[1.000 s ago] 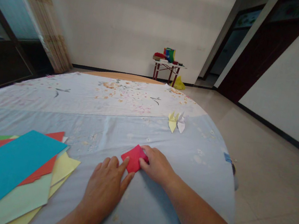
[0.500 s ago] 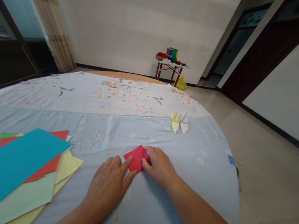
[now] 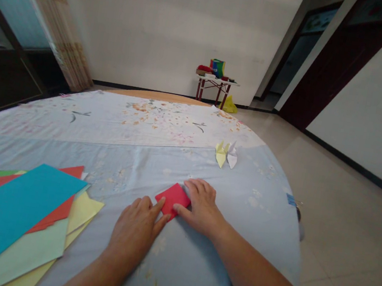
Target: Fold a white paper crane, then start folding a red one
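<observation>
A small square of folded red paper (image 3: pixel 174 197) lies on the blue part of the tablecloth, one corner pointing away from me. My left hand (image 3: pixel 136 224) steadies it from the lower left, index fingertip on its left side and thumb at the near corner. My right hand (image 3: pixel 201 206) grips it from the right. Its thumb presses on the paper while the fingers curve past the upper right edge, partly covering the right corner. Farther off stand two folded paper figures with pointed tips, one pale yellow (image 3: pixel 221 154) and one white (image 3: pixel 232 155).
At left lies a loose pile of coloured sheets, a blue sheet (image 3: pixel 17 207) on top, with red, pale green and yellow sheets (image 3: pixel 84 210) beneath. The round table's cloth (image 3: pixel 165 124) has a floral white part. A small side table (image 3: pixel 218 80) holds items by the wall.
My right hand's fingers and thumb have spread apart, and the raised flap on the paper's right side now lies flatter. My left hand keeps its place. The view has shifted slightly.
</observation>
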A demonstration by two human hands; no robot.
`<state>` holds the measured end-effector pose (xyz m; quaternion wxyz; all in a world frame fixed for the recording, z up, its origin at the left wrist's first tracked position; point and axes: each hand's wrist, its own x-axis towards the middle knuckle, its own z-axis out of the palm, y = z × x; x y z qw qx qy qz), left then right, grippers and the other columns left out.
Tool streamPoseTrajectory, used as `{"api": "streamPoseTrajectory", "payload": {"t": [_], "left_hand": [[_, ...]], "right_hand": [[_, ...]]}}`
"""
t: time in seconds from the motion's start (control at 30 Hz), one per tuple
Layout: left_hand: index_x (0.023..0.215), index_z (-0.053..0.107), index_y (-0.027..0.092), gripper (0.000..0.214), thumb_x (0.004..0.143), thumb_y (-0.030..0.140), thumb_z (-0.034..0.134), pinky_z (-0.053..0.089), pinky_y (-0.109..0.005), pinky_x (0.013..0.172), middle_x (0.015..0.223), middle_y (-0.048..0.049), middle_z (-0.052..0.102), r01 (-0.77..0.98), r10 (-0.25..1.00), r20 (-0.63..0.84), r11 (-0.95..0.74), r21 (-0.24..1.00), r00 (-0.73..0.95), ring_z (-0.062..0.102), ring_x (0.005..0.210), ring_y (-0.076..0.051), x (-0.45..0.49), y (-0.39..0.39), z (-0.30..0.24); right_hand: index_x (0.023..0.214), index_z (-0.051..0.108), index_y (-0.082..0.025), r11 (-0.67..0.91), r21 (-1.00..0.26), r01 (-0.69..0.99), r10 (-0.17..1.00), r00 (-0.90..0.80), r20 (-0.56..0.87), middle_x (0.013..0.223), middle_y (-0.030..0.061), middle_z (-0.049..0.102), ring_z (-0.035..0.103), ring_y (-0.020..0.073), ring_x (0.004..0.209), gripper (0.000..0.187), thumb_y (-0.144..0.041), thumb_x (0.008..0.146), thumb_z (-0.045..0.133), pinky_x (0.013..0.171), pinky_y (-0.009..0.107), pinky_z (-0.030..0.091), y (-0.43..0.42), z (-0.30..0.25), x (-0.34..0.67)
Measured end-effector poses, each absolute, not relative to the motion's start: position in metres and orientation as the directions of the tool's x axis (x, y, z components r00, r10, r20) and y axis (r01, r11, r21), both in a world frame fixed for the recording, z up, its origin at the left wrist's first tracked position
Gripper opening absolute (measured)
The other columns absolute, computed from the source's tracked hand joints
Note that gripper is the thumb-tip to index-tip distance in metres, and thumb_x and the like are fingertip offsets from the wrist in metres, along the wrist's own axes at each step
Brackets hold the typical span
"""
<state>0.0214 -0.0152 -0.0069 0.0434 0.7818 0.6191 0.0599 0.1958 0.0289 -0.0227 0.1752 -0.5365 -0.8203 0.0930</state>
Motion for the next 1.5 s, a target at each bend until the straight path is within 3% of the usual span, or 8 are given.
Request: {"api": "streamPoseTrajectory", "payload": {"t": [0.37, 0.63, 0.83, 1.0, 1.13, 1.27, 1.4, 1.5], "left_hand": [[0.119, 0.053, 0.026, 0.042, 0.084, 0.046, 0.041, 0.038, -0.03, 0.072, 0.087, -0.0061, 0.056, 0.971, 0.979, 0.016, -0.205, 0.124, 0.205, 0.053, 0.085, -0.021, 0.019, -0.012, -0.01], [0.12, 0.053, 0.026, 0.043, 0.084, 0.046, 0.042, 0.039, -0.031, 0.074, 0.089, -0.0063, 0.056, 0.975, 0.983, -0.016, -0.178, 0.135, 0.182, 0.053, 0.085, -0.02, 0.02, -0.011, -0.009], [0.112, 0.058, 0.023, 0.039, 0.082, 0.045, 0.047, 0.04, -0.034, 0.083, 0.106, -0.0094, 0.054, 0.961, 0.973, 0.087, -0.224, 0.165, 0.212, 0.049, 0.099, -0.023, 0.018, -0.01, -0.012], [0.113, 0.058, 0.022, 0.039, 0.081, 0.044, 0.05, 0.036, -0.042, 0.091, 0.126, -0.0125, 0.047, 0.952, 0.964, 0.15, -0.246, 0.181, 0.22, 0.04, 0.116, -0.028, 0.017, -0.009, -0.017], [0.112, 0.058, 0.021, 0.038, 0.081, 0.041, 0.051, 0.037, -0.043, 0.091, 0.123, -0.0117, 0.051, 0.939, 0.959, 0.151, -0.269, 0.215, 0.24, 0.043, 0.114, -0.028, 0.016, -0.009, -0.018], [0.112, 0.056, 0.018, 0.042, 0.078, 0.041, 0.054, 0.038, -0.042, 0.091, 0.115, -0.012, 0.056, 0.909, 0.953, 0.192, -0.286, 0.303, 0.236, 0.047, 0.108, -0.027, 0.015, -0.008, -0.021], [0.121, 0.047, 0.015, 0.056, 0.074, 0.042, 0.058, 0.042, -0.041, 0.087, 0.102, -0.0096, 0.058, 0.838, 0.96, 0.249, -0.238, 0.49, 0.127, 0.052, 0.097, -0.025, 0.015, -0.004, -0.026], [0.119, 0.047, 0.015, 0.052, 0.074, 0.038, 0.056, 0.047, -0.037, 0.078, 0.089, -0.0051, 0.059, 0.743, 0.975, 0.219, -0.18, 0.644, 0.047, 0.057, 0.082, -0.02, 0.014, -0.001, -0.027]], "right_hand": [[0.132, 0.037, -0.017, 0.344, -0.325, 0.881, 0.939, -0.328, 0.106, 0.14, 0.013, 0.033, 0.019, 0.0305, 0.13, 0.078, -0.062, 0.07, 0.052, 0.104, 0.047, 0.011, 0.027, -0.025, 0.193], [0.132, 0.037, -0.015, 0.162, -0.302, 0.94, 0.985, -0.137, 0.101, 0.139, 0.0154, 0.033, 0.019, 0.0324, 0.129, 0.076, -0.057, 0.071, 0.056, 0.103, 0.049, 0.015, 0.048, -0.033, 0.226], [0.125, 0.044, -0.017, 0.42, -0.41, 0.81, 0.893, -0.29, 0.344, 0.125, 0.0122, 0.046, 0.038, 0.0234, 0.116, 0.053, -0.044, 0.08, 0.053, 0.098, 0.039, 0.031, 0.043, -0.024, 0.221], [0.122, 0.048, -0.02, 0.409, -0.397, 0.822, 0.912, -0.35, 0.215, 0.119, 0.0108, 0.049, 0.039, 0.0271, 0.11, 0.067, -0.056, 0.067, 0.063, 0.092, 0.043, 0.034, 0.038, -0.024, 0.211], [0.116, 0.053, -0.02, 0.35, -0.417, 0.839, 0.936, -0.295, 0.192, 0.113, 0.0098, 0.053, 0.041, 0.0254, 0.107, 0.054, -0.044, 0.07, 0.066, 0.09, 0.041, 0.034, 0.043, -0.025, 0.22], [0.111, 0.057, -0.018, 0.415, -0.52, 0.747, 0.909, -0.362, 0.205, 0.102, 0.0087, 0.057, 0.045, 0.022, 0.099, 0.047, -0.045, 0.074, 0.062, 0.088, 0.036, 0.036, 0.044, -0.023, 0.224], [0.115, 0.055, -0.019, 0.472, -0.567, 0.675, 0.867, -0.471, 0.161, 0.103, 0.0084, 0.058, 0.046, 0.0235, 0.098, 0.063, -0.048, 0.062, 0.071, 0.086, 0.038, 0.037, 0.042, -0.022, 0.217], [0.12, 0.05, -0.018, 0.505, -0.603, 0.617, 0.844, -0.5, 0.195, 0.11, 0.0091, 0.056, 0.046, 0.0233, 0.102, 0.069, -0.042, 0.059, 0.074, 0.09, 0.039, 0.036, 0.043, -0.022, 0.212]]}}
